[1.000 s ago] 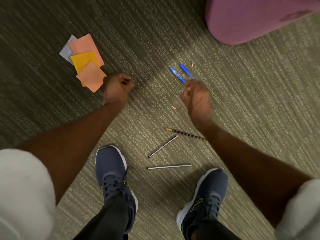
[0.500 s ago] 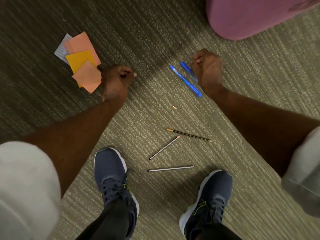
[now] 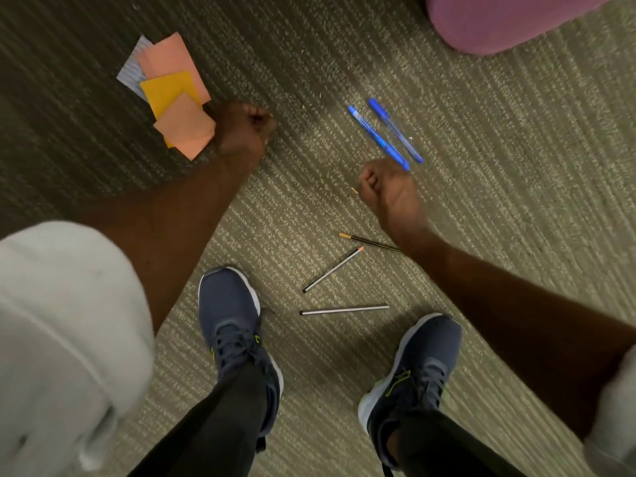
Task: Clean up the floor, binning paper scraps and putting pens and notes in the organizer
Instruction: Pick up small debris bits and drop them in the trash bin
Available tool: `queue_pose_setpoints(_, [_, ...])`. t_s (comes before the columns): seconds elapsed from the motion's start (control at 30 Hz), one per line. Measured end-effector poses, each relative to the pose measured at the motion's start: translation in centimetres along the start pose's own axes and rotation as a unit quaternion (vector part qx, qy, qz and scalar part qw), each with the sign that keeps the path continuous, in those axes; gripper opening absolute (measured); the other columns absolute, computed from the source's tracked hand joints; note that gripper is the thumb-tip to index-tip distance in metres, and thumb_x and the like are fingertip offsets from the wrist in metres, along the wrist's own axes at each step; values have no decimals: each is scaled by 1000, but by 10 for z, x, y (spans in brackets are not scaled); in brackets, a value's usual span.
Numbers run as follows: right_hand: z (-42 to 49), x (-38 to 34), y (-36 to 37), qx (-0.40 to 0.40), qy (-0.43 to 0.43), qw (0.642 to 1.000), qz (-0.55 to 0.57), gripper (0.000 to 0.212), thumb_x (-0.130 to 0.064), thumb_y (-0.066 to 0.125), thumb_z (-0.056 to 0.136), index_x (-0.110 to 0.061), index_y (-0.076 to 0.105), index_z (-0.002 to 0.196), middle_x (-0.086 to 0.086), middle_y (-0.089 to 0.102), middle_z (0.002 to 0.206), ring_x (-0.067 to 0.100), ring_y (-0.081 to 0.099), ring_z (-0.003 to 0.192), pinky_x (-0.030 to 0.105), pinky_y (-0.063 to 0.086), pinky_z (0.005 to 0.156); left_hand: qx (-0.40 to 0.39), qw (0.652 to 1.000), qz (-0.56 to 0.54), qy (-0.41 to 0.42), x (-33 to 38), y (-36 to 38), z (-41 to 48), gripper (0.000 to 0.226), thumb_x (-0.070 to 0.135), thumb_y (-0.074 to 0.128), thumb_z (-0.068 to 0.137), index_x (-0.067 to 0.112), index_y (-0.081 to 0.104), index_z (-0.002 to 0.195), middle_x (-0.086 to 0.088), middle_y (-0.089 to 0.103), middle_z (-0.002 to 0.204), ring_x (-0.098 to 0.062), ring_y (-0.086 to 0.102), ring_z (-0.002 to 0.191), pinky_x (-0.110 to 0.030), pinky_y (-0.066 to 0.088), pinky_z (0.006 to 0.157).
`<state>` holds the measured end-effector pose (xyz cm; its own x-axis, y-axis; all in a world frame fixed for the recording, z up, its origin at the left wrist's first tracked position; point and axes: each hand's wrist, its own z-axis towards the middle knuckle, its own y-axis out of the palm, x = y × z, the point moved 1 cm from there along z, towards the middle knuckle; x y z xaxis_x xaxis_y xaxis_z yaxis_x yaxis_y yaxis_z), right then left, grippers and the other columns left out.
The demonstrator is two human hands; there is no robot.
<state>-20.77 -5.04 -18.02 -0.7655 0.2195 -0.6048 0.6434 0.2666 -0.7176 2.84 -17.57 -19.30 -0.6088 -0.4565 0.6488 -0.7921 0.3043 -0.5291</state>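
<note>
Left hand: your left hand (image 3: 246, 129) is clenched in a fist low over the carpet (image 3: 516, 201), right against the near corner of the sticky notes (image 3: 172, 94). Nothing shows between the fingers, so I cannot tell whether anything is tucked inside.
Right hand: your right hand (image 3: 389, 187) is clenched too, knuckles toward the floor, just short of the near ends of the blue pens (image 3: 378, 137). No object is visible in it.
Why the fists: likely you keep both palms closed to hold tiny bits already gathered, but that is a guess.
Paper scrap: a small tan paper scrap (image 3: 354, 191) lies on the carpet just beside your right knuckles, so it is probably the easiest pick.
Sticky notes: peach and yellow squares overlap loosely on a striped grey sheet. The pile is fanned, so square it before lifting.
Blue pens: the two lie side by side, nearly parallel, and could go in one grasp.
Striped pencil: the striped pencil (image 3: 370, 243) runs partly under your right forearm.
Silver pens: two silver pens (image 3: 332, 270) lie apart at different angles, between your hands and your shoes (image 3: 230, 315).
Shoes: planted either side of the nearer silver pen, so mind your step.
Bin and organizer: neither is in view.
</note>
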Motion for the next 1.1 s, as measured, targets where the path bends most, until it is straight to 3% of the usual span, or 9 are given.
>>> queue_pose_setpoints(0.13, [-17,6,20,-13,15,1000,-4,14,-11,61,93,-19,55,82,-1,55,83,13,49,71,23,37,63,-19,999,9,31,-11,0,-16,18,16,57,97,27,56,82,5,58,79,-14,57,82,-17,46,72])
queue_pose_setpoints(0.2, [-19,5,24,4,21,1000,-4,18,-11,61,92,-23,52,81,-3,53,81,11,47,70,17,33,61,-3,1000,-30,7,-17,5,-20,7,5,56,97,2,62,99,-7,57,86,-10,53,73,-7,46,61])
queue_pose_setpoints(0.27, [-20,4,27,17,28,999,-9,15,-13,62,93,-22,54,83,-3,55,82,11,49,70,16,36,61,15,1000,-14,-3,-23,7,-23,22,-1,57,95,-13,60,113,-15,57,92,-5,48,67,-4,44,55])
queue_pose_setpoints(0.4, [-21,6,28,37,56,997,22,7,-18,63,92,-20,57,90,-2,60,83,16,58,72,33,50,64,11,1000,-17,-5,-35,2,-31,21,5,63,92,-8,65,109,-11,61,87,-7,53,66,-12,47,59])
queue_pose_setpoints(0.63, [-17,4,28,24,41,999,-17,14,-16,61,95,-22,53,85,-4,56,82,3,48,65,9,33,55,-17,999,-39,-6,-49,5,-36,19,7,65,91,-6,67,105,5,59,73,-5,53,63,-19,51,62])
queue_pose_setpoints(0.7, [-12,5,30,-2,42,998,-56,10,-18,60,95,-21,53,87,-4,55,84,4,46,64,10,29,53,-28,999,-33,-7,-49,8,-39,15,6,65,91,-2,68,104,5,59,72,-5,53,62,-19,52,62])
queue_pose_setpoints(0.77, [-8,7,31,-26,43,996,-77,7,-21,58,95,-19,53,91,-3,53,84,5,44,64,11,25,53,-31,999,-22,0,-49,11,-43,13,5,66,90,-1,68,101,5,58,71,-5,52,60,-8,48,54])
queue_pose_setpoints(0.97, [-16,0,16,-8,54,997,48,21,-10,64,90,-22,48,83,-5,50,77,6,42,63,19,36,58,-38,999,-24,2,-40,6,-60,14,1,68,88,-6,68,100,4,59,70,-9,54,62,-28,55,66])
queue_pose_setpoints(1.1, [-20,-27,-23,1,90,991,101,22,-7,59,90,-24,49,81,-12,46,70,1,39,58,17,37,57,-44,999,-24,18,0,-9,-83,17,0,68,88,-10,67,101,-2,58,70,-7,51,62,-15,50,60])
